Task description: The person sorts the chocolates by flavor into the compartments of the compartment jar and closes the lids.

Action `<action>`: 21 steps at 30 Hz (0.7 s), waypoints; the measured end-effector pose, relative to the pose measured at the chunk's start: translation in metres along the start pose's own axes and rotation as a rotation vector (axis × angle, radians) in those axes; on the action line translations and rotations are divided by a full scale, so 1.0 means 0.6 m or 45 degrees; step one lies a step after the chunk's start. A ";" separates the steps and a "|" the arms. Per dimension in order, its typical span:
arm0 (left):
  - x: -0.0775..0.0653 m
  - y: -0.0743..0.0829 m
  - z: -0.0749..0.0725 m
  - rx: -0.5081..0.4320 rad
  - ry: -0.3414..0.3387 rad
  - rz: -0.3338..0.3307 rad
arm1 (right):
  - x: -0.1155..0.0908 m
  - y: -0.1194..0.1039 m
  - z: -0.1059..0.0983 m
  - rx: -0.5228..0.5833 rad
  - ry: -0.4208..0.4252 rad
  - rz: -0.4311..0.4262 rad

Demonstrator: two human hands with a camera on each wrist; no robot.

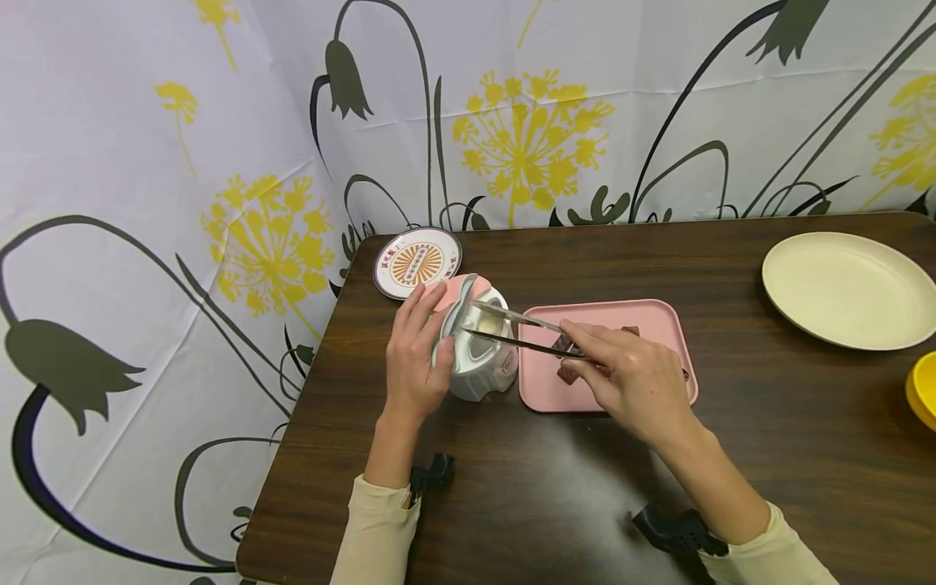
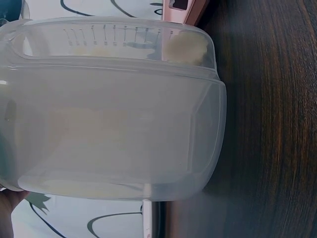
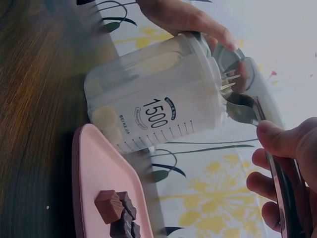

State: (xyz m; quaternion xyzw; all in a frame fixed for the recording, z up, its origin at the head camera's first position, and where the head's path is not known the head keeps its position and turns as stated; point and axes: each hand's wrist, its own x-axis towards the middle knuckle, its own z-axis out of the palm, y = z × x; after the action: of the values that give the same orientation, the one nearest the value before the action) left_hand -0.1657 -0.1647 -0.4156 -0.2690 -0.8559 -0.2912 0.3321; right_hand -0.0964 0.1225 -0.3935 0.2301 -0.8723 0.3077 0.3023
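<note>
A clear plastic storage jar (image 1: 478, 383) with a pink-and-grey lid (image 1: 459, 292) stands on the table, marked 1500 in the right wrist view. My left hand (image 1: 417, 357) grips it at the lid, thumb on the near side, fingers over the top. Pale round pieces (image 3: 105, 119) lie at the jar's bottom. My right hand (image 1: 632, 378) holds metal serving tongs (image 1: 526, 344), one end spoon-shaped, the other pronged. Their spread tips are at the jar's opening. Beside the jar, a pink tray (image 1: 541, 390) holds several brown chocolates (image 3: 109, 206), partly hidden under my right hand in the head view.
Behind the jar lies a round white plate with a printed sunburst (image 1: 418, 263). At the far right are a cream oval plate (image 1: 851, 288) and the edge of a yellow bowl (image 1: 923, 390). A flower-patterned cloth (image 1: 526, 49) hangs along the table's back and left edges.
</note>
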 end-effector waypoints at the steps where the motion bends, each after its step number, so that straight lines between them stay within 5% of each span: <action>1: 0.000 0.000 0.000 -0.001 0.001 0.000 | 0.001 0.000 0.000 -0.002 -0.007 0.001; 21: 0.000 0.001 -0.002 -0.005 -0.005 -0.013 | 0.005 -0.008 -0.008 -0.029 -0.053 0.066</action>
State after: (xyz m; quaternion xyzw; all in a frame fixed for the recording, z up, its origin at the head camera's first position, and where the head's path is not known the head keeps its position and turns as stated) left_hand -0.1648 -0.1647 -0.4145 -0.2658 -0.8575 -0.2939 0.3283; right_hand -0.0938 0.1217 -0.3865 0.2105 -0.8875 0.3005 0.2787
